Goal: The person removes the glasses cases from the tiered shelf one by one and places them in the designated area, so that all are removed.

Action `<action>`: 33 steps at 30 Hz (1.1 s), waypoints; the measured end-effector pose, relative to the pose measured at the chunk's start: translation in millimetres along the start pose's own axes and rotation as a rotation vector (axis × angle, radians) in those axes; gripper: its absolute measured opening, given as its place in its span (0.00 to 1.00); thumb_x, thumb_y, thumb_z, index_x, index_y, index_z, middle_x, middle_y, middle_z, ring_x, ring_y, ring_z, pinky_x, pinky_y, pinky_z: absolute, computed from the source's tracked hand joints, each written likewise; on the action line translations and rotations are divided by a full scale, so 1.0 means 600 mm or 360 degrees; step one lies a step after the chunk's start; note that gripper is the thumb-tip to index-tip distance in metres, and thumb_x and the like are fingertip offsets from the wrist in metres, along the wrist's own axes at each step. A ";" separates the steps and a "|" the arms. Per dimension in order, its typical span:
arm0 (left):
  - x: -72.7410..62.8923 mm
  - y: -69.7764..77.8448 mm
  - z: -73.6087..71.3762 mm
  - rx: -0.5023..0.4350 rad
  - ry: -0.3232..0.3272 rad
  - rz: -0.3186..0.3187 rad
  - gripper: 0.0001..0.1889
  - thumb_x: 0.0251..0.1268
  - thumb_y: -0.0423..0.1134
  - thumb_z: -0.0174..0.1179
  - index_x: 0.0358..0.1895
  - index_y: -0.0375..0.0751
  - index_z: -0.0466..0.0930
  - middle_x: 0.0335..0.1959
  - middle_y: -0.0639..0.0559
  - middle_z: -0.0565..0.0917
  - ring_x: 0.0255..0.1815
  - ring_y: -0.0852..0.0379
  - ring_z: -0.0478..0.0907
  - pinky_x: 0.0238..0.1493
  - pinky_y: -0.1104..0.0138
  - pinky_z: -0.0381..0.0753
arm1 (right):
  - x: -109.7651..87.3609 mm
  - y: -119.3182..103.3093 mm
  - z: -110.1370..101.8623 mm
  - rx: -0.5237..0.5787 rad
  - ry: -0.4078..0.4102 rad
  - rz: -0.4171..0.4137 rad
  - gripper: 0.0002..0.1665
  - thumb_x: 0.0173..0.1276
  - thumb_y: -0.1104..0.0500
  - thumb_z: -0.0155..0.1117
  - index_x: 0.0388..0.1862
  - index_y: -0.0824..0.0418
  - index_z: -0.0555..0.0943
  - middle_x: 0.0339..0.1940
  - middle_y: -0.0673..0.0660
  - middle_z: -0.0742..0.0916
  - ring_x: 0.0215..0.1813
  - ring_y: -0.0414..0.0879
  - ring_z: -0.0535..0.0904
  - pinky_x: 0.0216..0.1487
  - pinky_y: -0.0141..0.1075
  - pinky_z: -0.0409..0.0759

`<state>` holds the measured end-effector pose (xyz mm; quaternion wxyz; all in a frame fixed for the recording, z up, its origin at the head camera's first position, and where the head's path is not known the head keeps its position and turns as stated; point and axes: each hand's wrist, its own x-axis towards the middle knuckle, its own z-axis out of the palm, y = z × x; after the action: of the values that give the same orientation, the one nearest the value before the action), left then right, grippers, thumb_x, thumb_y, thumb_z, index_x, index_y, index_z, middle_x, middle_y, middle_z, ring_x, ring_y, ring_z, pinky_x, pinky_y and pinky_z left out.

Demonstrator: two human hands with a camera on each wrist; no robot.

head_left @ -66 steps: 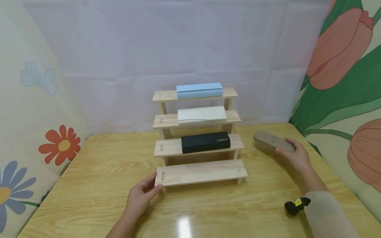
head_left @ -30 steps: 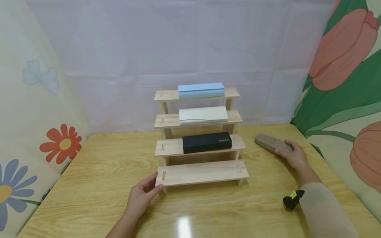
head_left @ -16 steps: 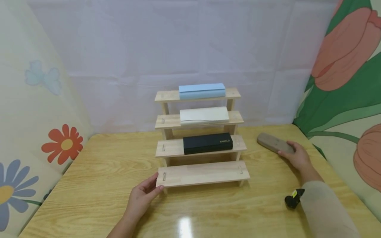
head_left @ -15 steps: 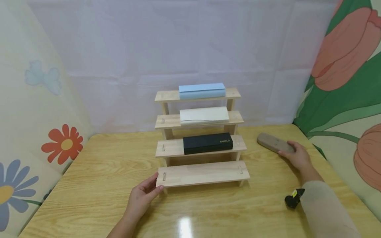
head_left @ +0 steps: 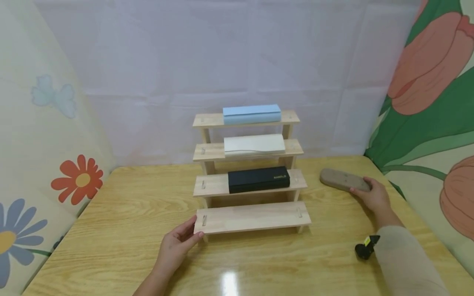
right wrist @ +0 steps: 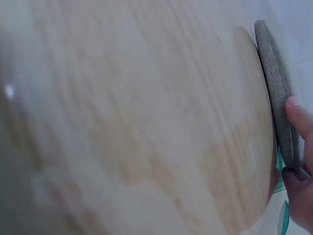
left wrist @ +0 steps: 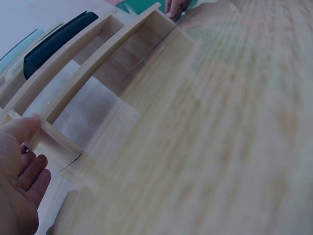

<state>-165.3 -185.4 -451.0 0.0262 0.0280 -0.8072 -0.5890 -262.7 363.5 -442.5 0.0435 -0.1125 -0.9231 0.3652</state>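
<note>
Taupe woven fabric covers the long, round-ended case (head_left: 342,179) that I see clamped in the person's right hand (head_left: 377,199), the thumb on its near side and the fingers on its far side, both at its right end. My right wrist view shows a seam running along its side. It is near the back right corner of the yellowish wood-grain table (head_left: 129,213), its free end pointing left; whether it touches the tabletop I cannot tell. At the cuff of the pale sleeve (head_left: 407,259) sits a small black device (head_left: 363,250) with a yellow patch.

On my head view the left hand (head_left: 175,244) pinches the left end of the lowest step of a pale wooden four-step stand (head_left: 252,217), thumb at the front corner. The stand is upright, roughly midway between the table's left and right edges. Above that step, one per step going up, lie a black oblong case (head_left: 255,181) with small gold lettering, a white case (head_left: 254,144) with a curved flap, and a light-blue angular case (head_left: 252,115).

Past the table's back edge hangs a creased white cloth (head_left: 166,74), flanked by flower-painted panels.
</note>
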 end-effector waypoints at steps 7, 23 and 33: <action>0.001 -0.004 0.001 -0.0002 0.0007 0.0003 0.29 0.60 0.35 0.69 0.64 0.31 0.73 0.64 0.39 0.76 0.63 0.46 0.75 0.54 0.75 0.79 | 0.002 0.000 -0.001 0.0009 0.0002 0.0037 0.48 0.72 0.46 0.59 0.75 0.76 0.51 0.73 0.81 0.58 0.73 0.76 0.51 0.74 0.63 0.53; -0.001 -0.004 0.002 -0.0012 -0.0002 -0.0017 0.29 0.60 0.36 0.69 0.65 0.33 0.73 0.65 0.40 0.76 0.65 0.43 0.75 0.59 0.68 0.79 | 0.001 0.004 -0.005 0.0012 0.0021 0.0123 0.47 0.74 0.46 0.54 0.76 0.75 0.49 0.74 0.80 0.57 0.74 0.75 0.51 0.74 0.63 0.53; -0.002 -0.004 -0.002 -0.0032 -0.0013 0.0041 0.30 0.61 0.37 0.68 0.65 0.31 0.72 0.64 0.38 0.76 0.65 0.44 0.74 0.55 0.76 0.78 | 0.000 -0.006 -0.001 0.0044 0.0049 0.0082 0.48 0.74 0.46 0.54 0.76 0.76 0.48 0.74 0.80 0.57 0.74 0.75 0.51 0.74 0.63 0.53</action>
<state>-163.9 -187.2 -452.9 0.0308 0.0148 -0.8016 -0.5968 -263.0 361.6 -439.5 0.0498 -0.1412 -0.9140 0.3771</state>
